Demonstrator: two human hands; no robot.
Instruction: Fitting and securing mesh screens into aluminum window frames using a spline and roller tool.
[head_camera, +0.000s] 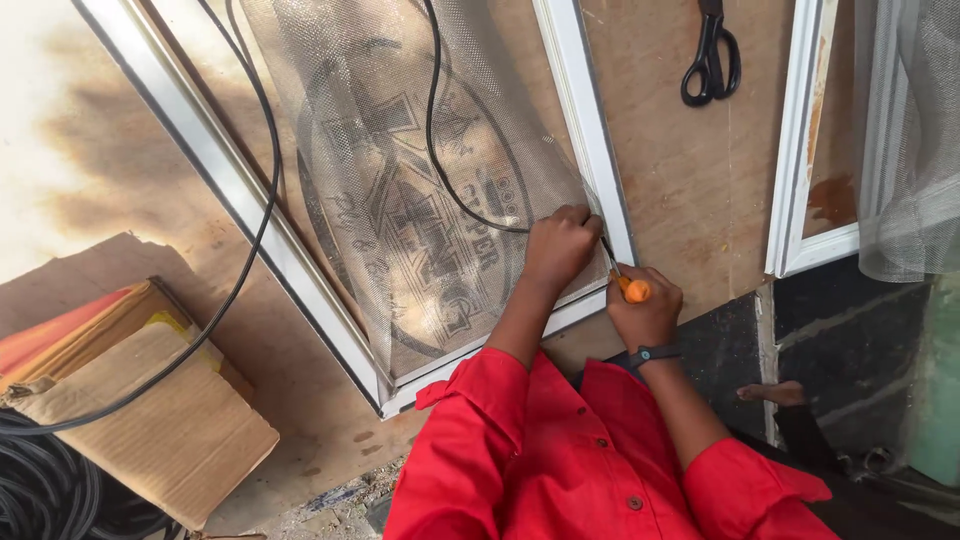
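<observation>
Head view shows a white window frame (590, 130) laid on a brown wooden bench (690, 170). Grey mesh (400, 180) is spread over the frame. A thin black cord (440, 150) runs across the mesh from 12 o'clock down to the left hand (560, 245).

The left hand is pressed down at the frame's corner, near the middle of the view. Its fingers are curled together on the cord and the mesh. The right hand (645, 305) is just beside it, at 4 o'clock from it. Its fingers are closed tight round an orange-handled tool (630, 288). The tool's thin metal tip is pointed at the frame's edge, close to the left hand's fingers. A dark band is worn on the right wrist.

Black scissors (710, 55) are seen on the bench at 1 o'clock, well apart from both hands. A second white frame (800, 140) lies at 2 o'clock, with more loose mesh at 3 o'clock. A flat cardboard box (150, 420) rests at 8 o'clock, with a thicker black cable (250, 230) draped over it.

Some things could go wrong. The tip could slip off the edge, because it is thin and pushed hard, and the left fingers could be poked. The mesh could be torn by the tip. The mesh could also be left wrinkled if it is not held flat.
</observation>
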